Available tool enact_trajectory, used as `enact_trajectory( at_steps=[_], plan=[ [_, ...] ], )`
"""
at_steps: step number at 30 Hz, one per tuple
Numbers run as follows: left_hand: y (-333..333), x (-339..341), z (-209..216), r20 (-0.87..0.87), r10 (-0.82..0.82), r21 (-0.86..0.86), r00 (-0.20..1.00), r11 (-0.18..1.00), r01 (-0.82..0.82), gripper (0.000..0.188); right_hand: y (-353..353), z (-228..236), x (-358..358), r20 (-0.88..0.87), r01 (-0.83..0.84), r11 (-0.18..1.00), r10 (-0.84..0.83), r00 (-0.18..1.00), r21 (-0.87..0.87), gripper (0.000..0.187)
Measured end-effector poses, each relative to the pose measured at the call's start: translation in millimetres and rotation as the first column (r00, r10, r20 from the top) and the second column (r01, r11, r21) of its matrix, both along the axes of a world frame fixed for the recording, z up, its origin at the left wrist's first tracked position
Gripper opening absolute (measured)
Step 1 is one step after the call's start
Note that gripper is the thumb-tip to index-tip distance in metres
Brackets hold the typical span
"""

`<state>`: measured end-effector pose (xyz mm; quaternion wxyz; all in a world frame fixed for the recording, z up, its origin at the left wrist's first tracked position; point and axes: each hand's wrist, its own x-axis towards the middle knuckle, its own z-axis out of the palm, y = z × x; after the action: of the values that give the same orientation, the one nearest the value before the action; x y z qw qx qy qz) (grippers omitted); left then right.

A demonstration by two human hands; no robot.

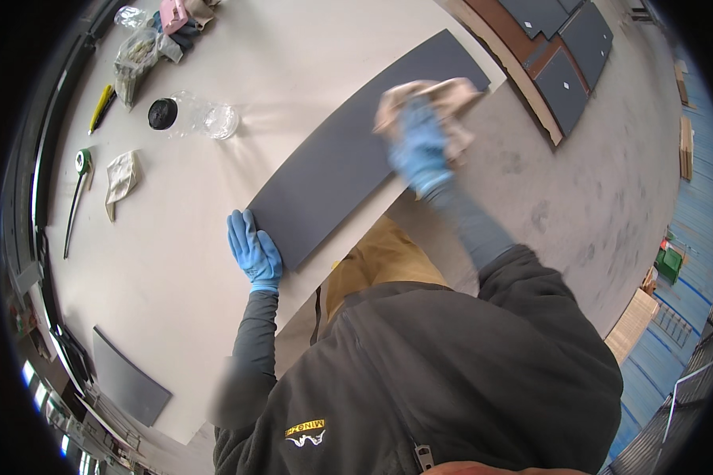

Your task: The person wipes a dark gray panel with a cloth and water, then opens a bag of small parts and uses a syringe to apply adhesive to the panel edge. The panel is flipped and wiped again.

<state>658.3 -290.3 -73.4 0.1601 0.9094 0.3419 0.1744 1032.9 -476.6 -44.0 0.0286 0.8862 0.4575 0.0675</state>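
The left hand (255,252) lies with its fingers extended away from the body, holding nothing in its grasp, against the near-left end of the dark grey panel (333,170), which lies flat along the pale table's (174,222) edge. The right arm reaches forward, its blurred hand (420,146) over a beige cloth (458,99) on the panel's far part; how tightly the fingers grip it, I cannot tell.

grey panel (333,174) | long, flat, lying slantwise || beige-pink cloth (450,103) | crumpled, over panel's right end

Two gloved hands (253,252) (418,146), two panels (342,158) (129,380) on the table (182,317), one tape measure (81,162).
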Motion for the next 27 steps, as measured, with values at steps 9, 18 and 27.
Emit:
enact_trajectory(
  at_steps=[9, 18, 27],
  plan=[
    [2, -4, -4, -0.003, -0.016, 0.020, 1.000, 1.000, 0.016, 0.053, 16, 59, -45, -0.499, 0.024, 0.767, 0.393, 0.772, 0.641, 0.044],
    [1, -3, -2, -0.012, -0.007, -0.001, 1.000, 1.000, 0.007, 0.054, -70, 13, 144, -0.974, 0.988, 0.152, -0.226, 0.025, -0.009, 0.012],
    [2, -4, -3, -0.036, -0.008, 0.001, 0.999, 1.000, 0.008, 0.054, -62, 17, 159, -0.967, 0.963, 0.265, -0.233, 0.105, 0.041, 0.013]
  ],
)
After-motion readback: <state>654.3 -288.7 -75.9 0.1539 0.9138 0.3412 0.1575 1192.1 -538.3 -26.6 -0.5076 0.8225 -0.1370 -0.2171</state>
